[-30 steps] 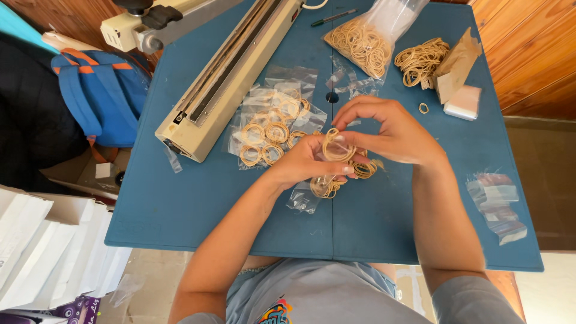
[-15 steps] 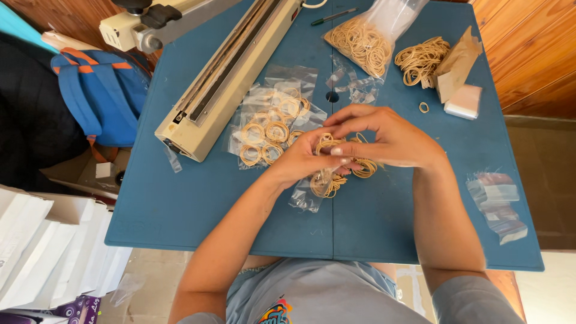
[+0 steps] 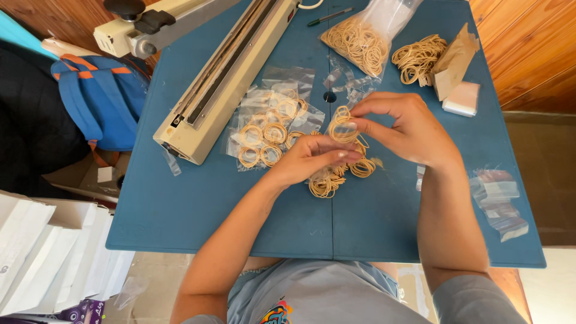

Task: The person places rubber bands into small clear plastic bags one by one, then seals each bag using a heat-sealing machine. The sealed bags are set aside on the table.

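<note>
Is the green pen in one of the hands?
No, the green pen lies at the table's far edge, while both hands hold a bunch of rubber bands.

The sealing machine [image 3: 225, 72] and the big clear bag of rubber bands [image 3: 367, 37] run off the top edge. The left hand [image 3: 312, 159] covers part of the loose bands [image 3: 336, 174] — how many lie beneath cannot be told.
</note>
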